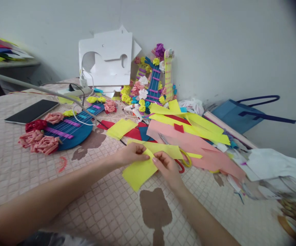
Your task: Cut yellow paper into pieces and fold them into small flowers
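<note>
A thin yellow sheet (140,172), crepe paper or fabric by its look, hangs slanted just above the table between my hands. My left hand (132,154) pinches its upper edge between thumb and fingers. Close beside it, my right hand (167,166) also pinches that edge, fingers curled. Right behind the hands lies another yellow strip (167,149). Scissors (186,159) with red and yellow handles rest by my right hand, partly covered. A small stack of cut yellow pieces (122,128) sits on red material beyond my left hand.
At left lies a blue guitar-shaped craft (83,128) with paper flowers, near a dark tablet (31,111). A white glue gun (133,111) and more flowered guitars (154,83) stand at the back. Pink sheets (196,147) and a blue bag (236,114) are at right. A cable (42,90) crosses the left.
</note>
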